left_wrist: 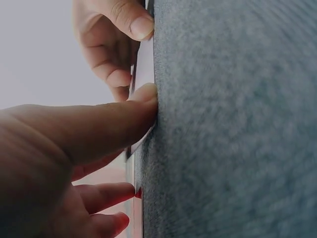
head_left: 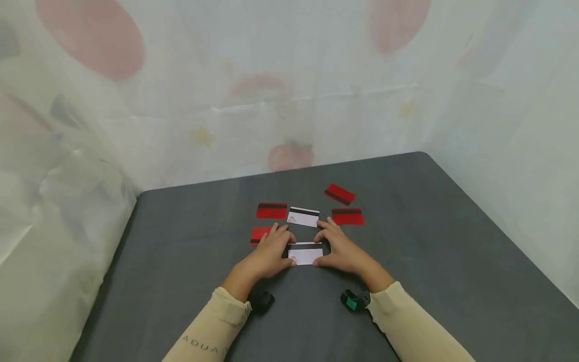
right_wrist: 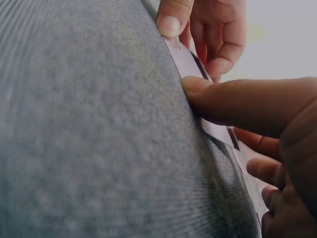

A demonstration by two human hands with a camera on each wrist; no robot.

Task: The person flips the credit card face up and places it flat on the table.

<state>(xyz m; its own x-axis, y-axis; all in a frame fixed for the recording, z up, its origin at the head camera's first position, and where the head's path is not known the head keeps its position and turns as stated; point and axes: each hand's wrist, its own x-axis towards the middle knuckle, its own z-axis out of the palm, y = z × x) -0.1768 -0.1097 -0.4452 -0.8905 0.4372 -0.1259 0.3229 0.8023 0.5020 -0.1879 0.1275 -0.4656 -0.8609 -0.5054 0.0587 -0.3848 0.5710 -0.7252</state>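
Note:
A white card (head_left: 305, 256) with a dark stripe along its far edge lies on or just above the grey table, between both hands. My left hand (head_left: 269, 255) pinches its left end, thumb at the near edge and index finger at the far edge. The right end is pinched the same way by my right hand (head_left: 345, 253). In the right wrist view the white card (right_wrist: 189, 66) looks slightly tilted against the cloth-like surface. Another striped white card (head_left: 303, 217) lies just beyond, close to the right fingertips. A red card (head_left: 258, 234) is partly hidden under the left fingers.
Farther back, one red card (head_left: 271, 212) lies beside the second white card. Two more are at the right, a straight red card (head_left: 348, 217) and an angled red card (head_left: 340, 195). The dark grey table (head_left: 429, 241) meets a pale patterned curtain (head_left: 325, 100) at its back edge.

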